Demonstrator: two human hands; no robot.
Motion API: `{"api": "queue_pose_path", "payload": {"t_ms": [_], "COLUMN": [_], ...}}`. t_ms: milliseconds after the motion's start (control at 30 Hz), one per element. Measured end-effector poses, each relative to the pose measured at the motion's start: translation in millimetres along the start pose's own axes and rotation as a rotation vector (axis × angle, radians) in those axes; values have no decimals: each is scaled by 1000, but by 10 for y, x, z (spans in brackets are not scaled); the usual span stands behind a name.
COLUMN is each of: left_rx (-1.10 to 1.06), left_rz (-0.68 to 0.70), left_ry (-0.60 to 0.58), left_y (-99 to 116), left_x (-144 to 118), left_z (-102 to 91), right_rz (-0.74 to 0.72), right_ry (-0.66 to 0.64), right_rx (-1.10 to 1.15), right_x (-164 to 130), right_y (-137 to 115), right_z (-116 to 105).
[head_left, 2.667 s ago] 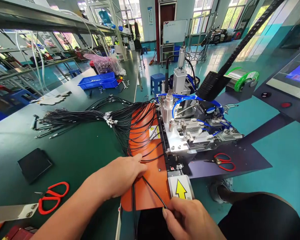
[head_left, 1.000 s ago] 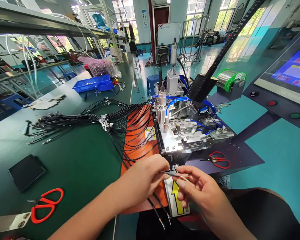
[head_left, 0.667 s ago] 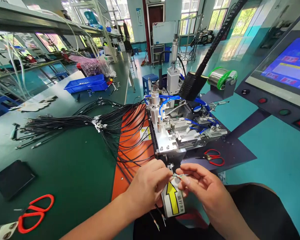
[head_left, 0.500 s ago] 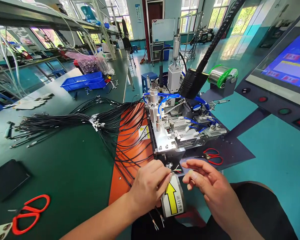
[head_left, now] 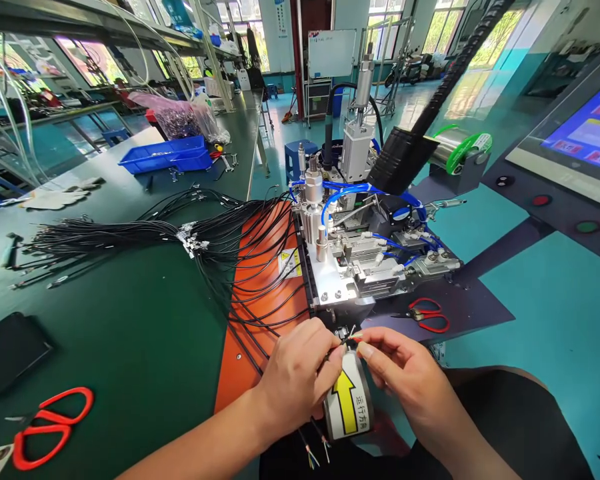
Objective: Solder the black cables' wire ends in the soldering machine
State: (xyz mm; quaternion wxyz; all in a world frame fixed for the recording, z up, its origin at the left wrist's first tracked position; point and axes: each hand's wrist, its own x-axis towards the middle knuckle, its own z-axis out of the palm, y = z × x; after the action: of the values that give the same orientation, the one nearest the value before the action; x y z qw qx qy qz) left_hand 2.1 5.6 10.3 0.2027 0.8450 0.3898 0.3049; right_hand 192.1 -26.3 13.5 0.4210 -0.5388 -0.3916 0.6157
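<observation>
Both hands' [head_left: 300, 373] grip seemingly pinches wires [head_left: 351, 337].

Bright daylight floods from far windows, glare on the floor, wide-angle bending at sharp edges.

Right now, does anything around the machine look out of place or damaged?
Nothing looks damaged. Two loose cable ends with bared coloured wires dangle off the bench edge below the left hand, and the black cable bundle sprawls untidily.
</observation>
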Motion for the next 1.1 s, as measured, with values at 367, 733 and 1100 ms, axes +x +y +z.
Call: {"api": "queue_pose_path", "payload": {"t_ms": [367, 733, 1100], "left_rx": [-79, -104, -99], "left_rz": [-28, -62, -42], "left_ry": [-21, -41, -40], "left_y": [28, 41, 42], "left_x": [23, 21, 22], "left_z": [-35, -64, -63], "right_rz": [42, -13, -44], "right_ry": [-59, -49, -74], "right_rx": [117, 43, -13], "right_x": [-5, 37, 46], "right_y": [-5, -10, -46], "right_z": [-77, -57, -33]}}
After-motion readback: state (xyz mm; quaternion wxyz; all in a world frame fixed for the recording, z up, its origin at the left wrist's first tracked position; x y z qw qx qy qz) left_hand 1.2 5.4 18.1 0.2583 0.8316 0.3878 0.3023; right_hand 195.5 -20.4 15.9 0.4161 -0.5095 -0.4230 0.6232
